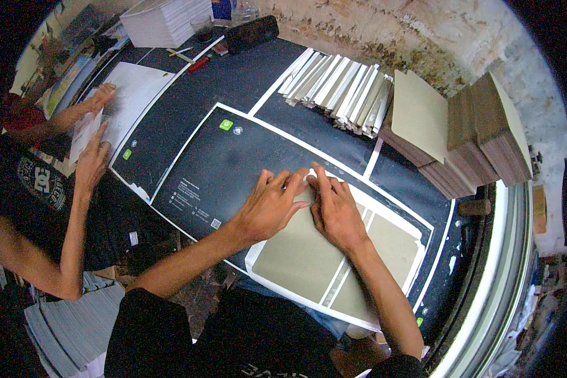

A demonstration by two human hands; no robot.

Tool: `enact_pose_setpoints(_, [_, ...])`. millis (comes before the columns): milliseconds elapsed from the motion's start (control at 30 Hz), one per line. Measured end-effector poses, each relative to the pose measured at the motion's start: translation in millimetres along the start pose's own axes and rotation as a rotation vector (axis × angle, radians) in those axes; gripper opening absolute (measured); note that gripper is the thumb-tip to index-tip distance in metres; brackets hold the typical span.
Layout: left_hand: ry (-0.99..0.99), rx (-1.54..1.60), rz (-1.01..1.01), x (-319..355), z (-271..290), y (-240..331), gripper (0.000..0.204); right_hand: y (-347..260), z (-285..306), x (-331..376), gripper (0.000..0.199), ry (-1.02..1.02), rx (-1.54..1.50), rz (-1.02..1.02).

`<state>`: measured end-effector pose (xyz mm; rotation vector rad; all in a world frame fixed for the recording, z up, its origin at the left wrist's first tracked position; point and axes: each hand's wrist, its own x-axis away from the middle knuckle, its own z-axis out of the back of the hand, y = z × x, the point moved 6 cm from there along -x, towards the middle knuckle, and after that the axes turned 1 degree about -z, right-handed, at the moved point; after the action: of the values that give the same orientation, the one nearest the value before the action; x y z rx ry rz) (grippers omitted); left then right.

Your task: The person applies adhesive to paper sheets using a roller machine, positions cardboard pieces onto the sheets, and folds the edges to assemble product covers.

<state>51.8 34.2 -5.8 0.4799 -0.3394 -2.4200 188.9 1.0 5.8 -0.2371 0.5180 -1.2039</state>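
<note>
In front of me lies a book cover (296,261) of grey boards, its white paper edges turned in around them and a narrow spine strip between the two boards. At its far left corner my left hand (268,208) is closed, fingers bent and pressing on the white edge. Right beside it, my right hand (337,211) is closed on the same corner with its fingers curled over the edge. The fingertips hide the fold itself. Under the cover is a black printed sheet (214,164) with a white border and small green marks.
Beyond the cover lies a row of white and grey strips (337,88). Stacked grey boards (422,113) stand at the right. Toward the back left are a paper stack (167,22), a black case (252,34) and a red cutter (198,64). A co-worker's hands (93,151) handle paper at left.
</note>
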Motion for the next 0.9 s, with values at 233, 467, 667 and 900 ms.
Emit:
enact_pose_setpoints(233, [0.054,0.181,0.084,5.7,4.0,-4.3,0.073,3.6,-3.0,2.2,0.070,-0.046,-0.071,-0.072])
enact_pose_setpoints(467, [0.243,0.449,0.174,-1.9,22.4,-27.1,0.120,-4.1,-1.7,0.2,0.086,0.108,-0.073,0.115])
enact_pose_setpoints(667, [0.225,0.569,0.118,1.2,19.2,-34.3,0.131,-2.9,-9.6,-2.3,0.093,-0.055,-0.004,0.065])
enact_pose_setpoints(900, [0.194,0.559,0.106,4.0,14.6,-35.0,0.129,-4.4,-6.3,-3.1,0.097,-0.116,0.024,-0.089])
